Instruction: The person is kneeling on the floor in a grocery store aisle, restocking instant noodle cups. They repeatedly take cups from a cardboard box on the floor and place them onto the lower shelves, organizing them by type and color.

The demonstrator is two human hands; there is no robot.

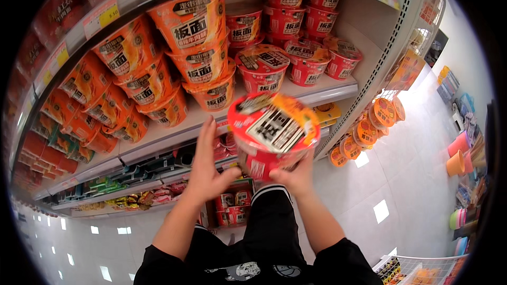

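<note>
My right hand (295, 174) is closed around the lower side of a red instant noodle bowl (277, 126), lifted in front of the shelf with its lid tilted towards me. Open, with fingers spread, my left hand (210, 166) stands just left of the bowl; a small gap seems to lie between thumb and bowl. Behind the bowl, single red noodle bowls (263, 67) stand at the front of the shelf, with stacked red bowls (291, 8) farther back. Stacks of orange noodle bowls (202, 39) fill the shelf's middle and left.
The metal shelf edge (332, 95) runs across the view. On lower shelves lie bagged goods (138, 200); below, an open box of red bowls (233, 206) sits near my legs. Orange-lidded cups (366, 130) hang at the shelf's right end. A white wire basket (424, 259) stands lower right.
</note>
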